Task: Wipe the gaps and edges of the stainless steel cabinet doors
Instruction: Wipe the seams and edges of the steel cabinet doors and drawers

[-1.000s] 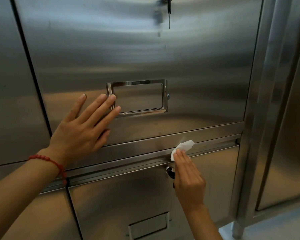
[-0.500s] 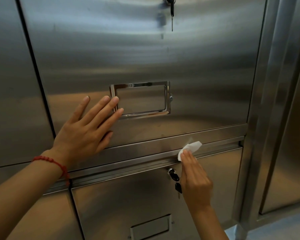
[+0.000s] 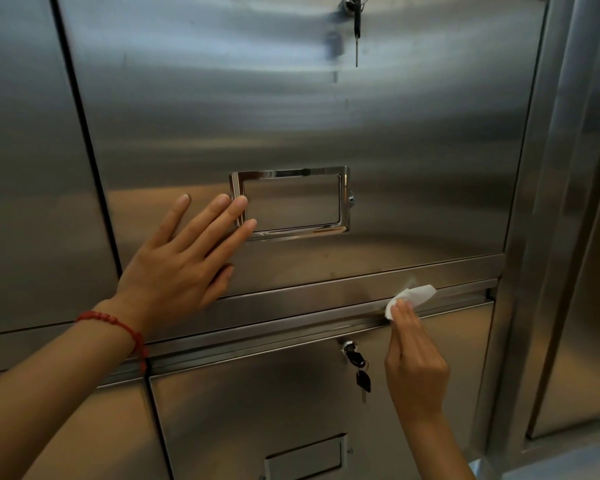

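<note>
Stainless steel upper cabinet door (image 3: 291,116) fills the centre of the view; a second, lower door (image 3: 257,410) sits at 6 o'clock from it. Between them runs a horizontal rail and gap (image 3: 291,320), sloping up toward 3 o'clock.

Left hand (image 3: 177,268) lies flat on the upper door, fingers straight and spread, gripping nothing. Its fingertips (image 3: 241,202) overlap the left edge of the chrome label frame (image 3: 290,202). Red bead bracelet (image 3: 118,323) on that wrist.

Right hand (image 3: 414,362) is at 4 o'clock from the frame, fingers straight and close together, pressing a white wipe (image 3: 411,296) into the gap. The wipe sticks out past the fingertips toward 2 o'clock. Whether the thumb pinches it, cannot tell.

Key with black fob (image 3: 359,370) hangs from the lower door's lock, just at 9 o'clock from the right hand, not touching. Another key (image 3: 356,15) hangs at 12 o'clock, at the top edge. Neighbouring door (image 3: 32,168) at 9 o'clock. Vertical steel frame post (image 3: 548,202) at 3 o'clock.
</note>
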